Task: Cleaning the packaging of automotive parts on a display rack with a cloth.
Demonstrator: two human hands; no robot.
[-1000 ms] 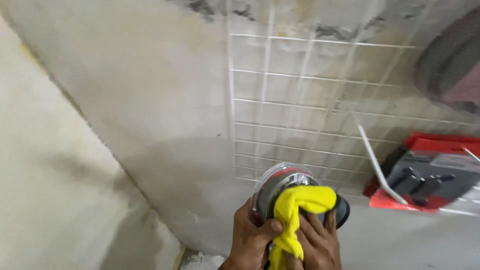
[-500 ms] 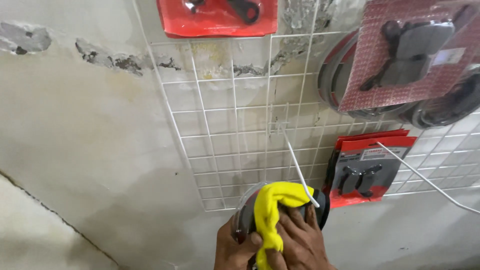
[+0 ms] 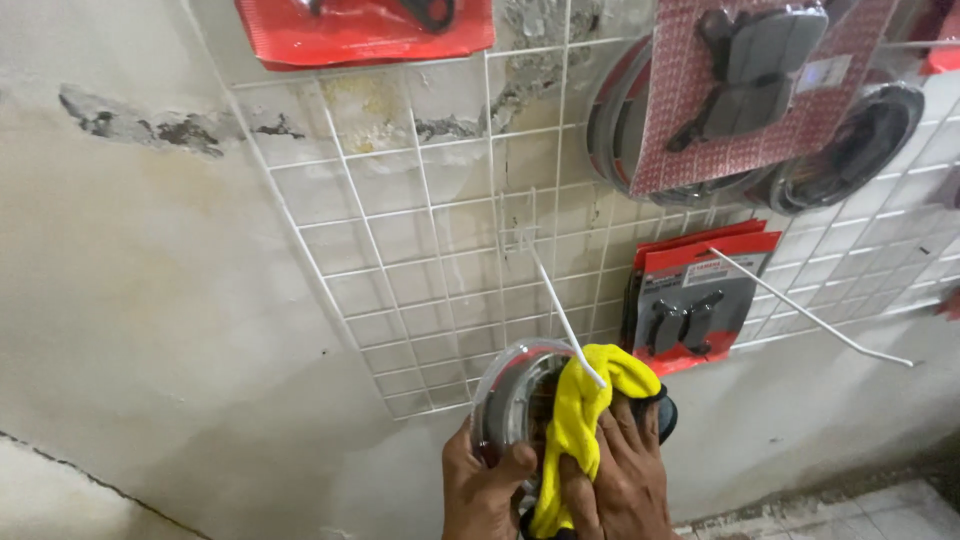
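My left hand (image 3: pixel 487 487) grips a round part sealed in clear plastic (image 3: pixel 512 398), thumb across its front. My right hand (image 3: pixel 622 478) presses a yellow cloth (image 3: pixel 583 418) against the same part, fingers spread over the cloth. Both hands are held up at the bottom middle of the view, just below an empty white hook (image 3: pixel 558 308) that sticks out from a white wire grid (image 3: pixel 400 250) on the wall. The hook's tip overlaps the cloth in the view.
Red carded packs of dark brake pads (image 3: pixel 690 300) hang on the grid to the right, with round packed parts (image 3: pixel 860 140) above them. A second long white hook (image 3: pixel 810 305) juts out right. Another red pack (image 3: pixel 360 30) hangs top. The wall (image 3: pixel 150 280) is stained and cracked.
The view has swung upward along the wall, bringing more hanging packs into sight. My hands with the wrapped part and cloth have risen closer to the empty hook.
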